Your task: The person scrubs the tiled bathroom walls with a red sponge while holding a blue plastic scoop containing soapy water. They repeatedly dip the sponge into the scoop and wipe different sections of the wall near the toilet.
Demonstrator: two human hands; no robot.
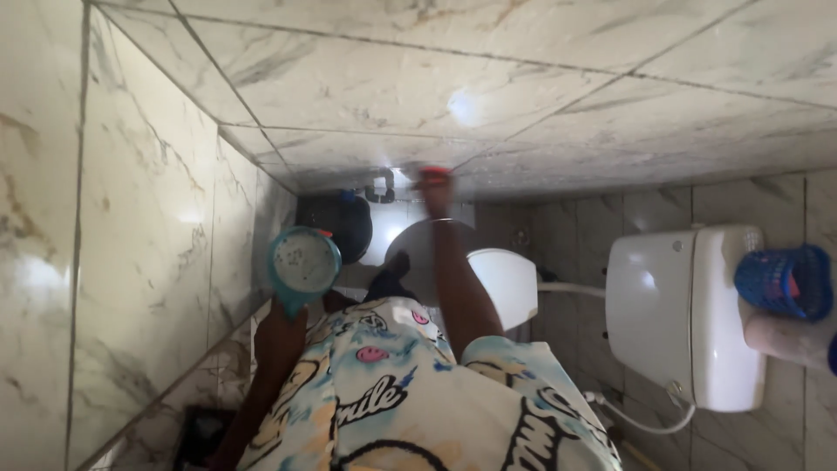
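At nine o'clock, the left hand point(281, 321) has its fingers clamped on a round teal container point(302, 262), speckled pale inside. At twelve o'clock, the right hand point(435, 192) grips something red point(434, 173).

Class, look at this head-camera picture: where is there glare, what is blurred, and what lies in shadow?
Head view: white glare spots sit on the marble wall tiles and by the tap; the right hand holding something red is motion-blurred; the left hand grips a teal cup, fairly sharp; the lower left corner is dark; wall lines bend from wide-angle distortion.

Left hand point(281, 321) holds teal cup point(302, 262); right hand point(436, 194) grips red handle point(435, 173).
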